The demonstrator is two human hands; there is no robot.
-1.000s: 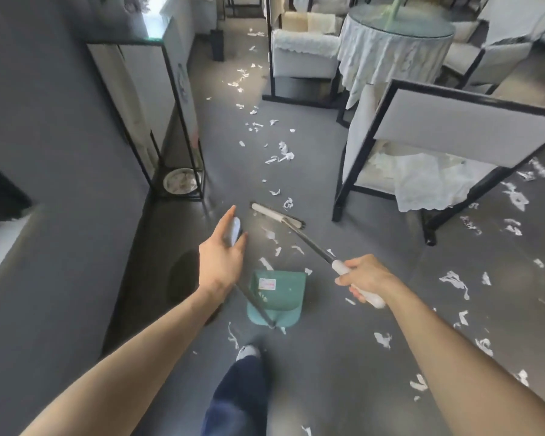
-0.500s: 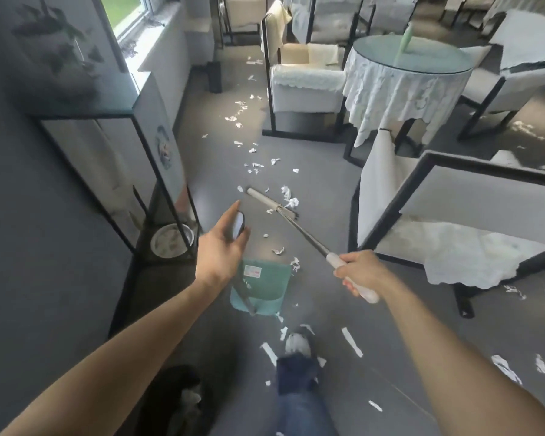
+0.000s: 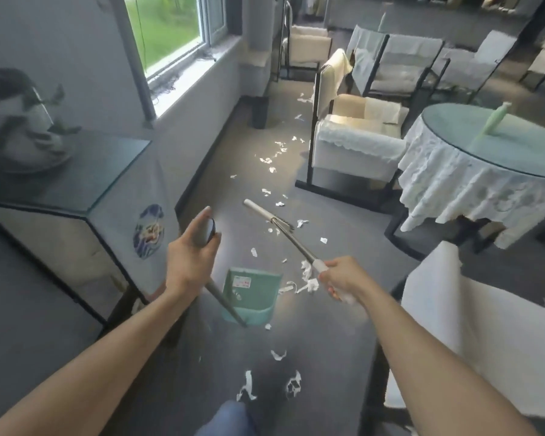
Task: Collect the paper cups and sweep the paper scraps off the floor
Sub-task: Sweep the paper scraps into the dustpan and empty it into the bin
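Head view: left hand [image 3: 191,262] grips green plastic dustpan's [image 3: 250,297] handle; right hand [image 3: 340,278] grips metal broom [image 3: 272,219]; crumpled white paper scraps [image 3: 307,280] lie beside the dustpan.

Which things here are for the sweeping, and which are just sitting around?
For the job:
broom in right hand
green dustpan, its handle in left hand
paper scraps

Just there:
round table
white chair
glass cabinet
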